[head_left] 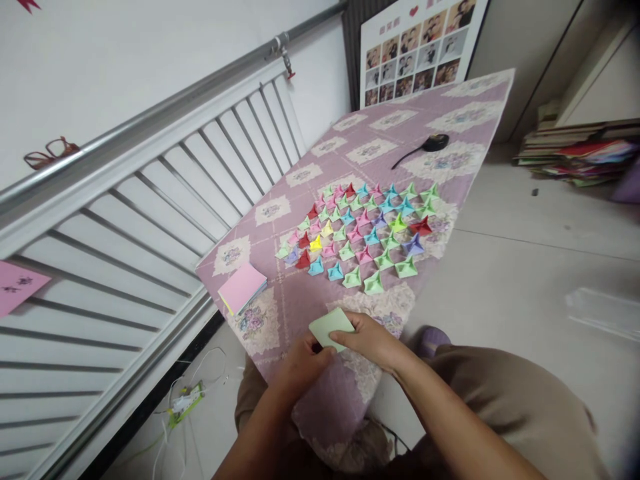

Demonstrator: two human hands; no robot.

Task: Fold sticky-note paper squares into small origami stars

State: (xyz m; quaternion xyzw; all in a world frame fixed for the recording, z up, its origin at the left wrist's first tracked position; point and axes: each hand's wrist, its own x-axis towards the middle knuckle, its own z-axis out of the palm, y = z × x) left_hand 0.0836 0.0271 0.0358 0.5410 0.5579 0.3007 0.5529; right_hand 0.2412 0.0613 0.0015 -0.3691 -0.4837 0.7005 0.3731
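Observation:
A small light green paper (pixel 331 329) is held above the near end of the cloth-covered table (pixel 320 400). My left hand (pixel 305 360) pinches its lower left edge, and my right hand (pixel 367 337) grips its right side with the thumb on top. Beyond the hands stand several rows of small folded paper pieces (pixel 373 283) in green, blue, pink, red, yellow and purple. To the left, near the table's edge, lies a stack of square paper sheets (pixel 243 288) with a pink one on top.
A black object with a strap (pixel 436 142) lies toward the table's far end. A white radiator (pixel 165 193) runs along the left side. Behind the table leans a photo board (pixel 420 50). On the floor are a power strip (pixel 186 403) and stacked papers (pixel 575 150).

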